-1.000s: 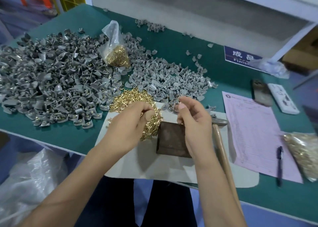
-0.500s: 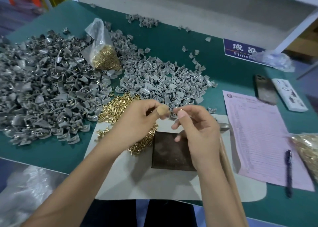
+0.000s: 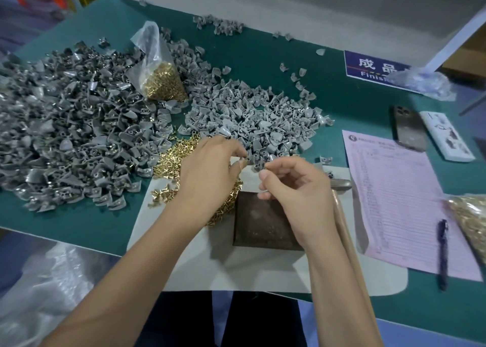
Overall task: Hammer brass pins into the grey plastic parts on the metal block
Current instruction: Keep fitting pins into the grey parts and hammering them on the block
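Seating the pin is your step right now, so do it clean before the hammer comes in. Your left hand [image 3: 210,170] pinches one small grey moulded plastic part [image 3: 256,161] at fingertip level, just above the near edge of the loose grey parts pile [image 3: 252,115]. Your right hand [image 3: 297,189] has thumb and forefinger curled close together right at that part; looks like it's pinching a brass pin, but the pin itself is too small to make out, so can't say for sure.

Tips, as I judge it:
- Line the pin w/ the socket hole on the part and start it straight; a tilted pin will likely bend or split the plastic once struck.
- Push by hand only till it stands on its own, then set the part flat on the dark square metal block [image 3: 263,220], which sits bare just below your hands on the pale grey mat [image 3: 263,270].
- Keep the part centred on the block, not near an edge, so it won't skip.
- Wooden-handled hammer [image 3: 342,215] lies beside the block on the right, handle partly under your right forearm; easy reach, no need to look away.

Loose brass pins [image 3: 181,157] lie under and beside your left hand, so refill is close.
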A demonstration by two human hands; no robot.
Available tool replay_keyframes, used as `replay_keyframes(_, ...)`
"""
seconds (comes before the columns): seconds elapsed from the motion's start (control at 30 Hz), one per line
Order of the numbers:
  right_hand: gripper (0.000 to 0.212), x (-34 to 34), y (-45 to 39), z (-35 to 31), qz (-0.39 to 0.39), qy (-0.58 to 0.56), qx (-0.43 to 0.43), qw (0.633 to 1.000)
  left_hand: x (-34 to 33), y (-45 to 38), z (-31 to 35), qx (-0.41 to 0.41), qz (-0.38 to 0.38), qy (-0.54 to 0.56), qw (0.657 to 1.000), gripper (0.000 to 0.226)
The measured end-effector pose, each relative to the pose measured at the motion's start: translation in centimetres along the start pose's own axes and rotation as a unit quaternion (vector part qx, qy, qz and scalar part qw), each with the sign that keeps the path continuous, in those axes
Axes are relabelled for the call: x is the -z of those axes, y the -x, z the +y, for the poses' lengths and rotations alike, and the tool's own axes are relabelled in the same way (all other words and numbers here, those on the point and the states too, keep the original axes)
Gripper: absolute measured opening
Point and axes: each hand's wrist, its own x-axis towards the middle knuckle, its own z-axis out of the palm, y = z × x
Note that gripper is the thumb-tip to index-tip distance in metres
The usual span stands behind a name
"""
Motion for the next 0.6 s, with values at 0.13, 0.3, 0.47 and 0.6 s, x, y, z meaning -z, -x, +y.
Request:
replay_keyframes(0.13, 0.015, 0.0, 0.8, -0.7, -0.004, -0.006, -0.027, 1.000, 2.3, 3.4, 0.3, 0.006, -0.039, 0.136, 0.990, 0.009)
replay_keyframes(0.3, 0.017, 0.7, 3.4, -0.8, -0.010, 0.065, -0.039, 0.997, 3.3, 8.1, 0.4, 0.004, -0.077, 0.208, 0.975, 0.012)
replay_keyframes(0.47, 0.014, 1.9, 5.4, -0.8, -0.013, 0.228, 0.043, 0.973, 2.7, 9.5, 0.4, -0.040, -0.080, 0.177, 0.980, 0.010)
replay_keyframes(0.6, 0.009, 2.2, 5.8, -0.8, -0.034, 0.281, 0.077, 0.956, 1.9, 9.9, 0.5, -0.047, -0.043, 0.131, 0.989, 0.013)
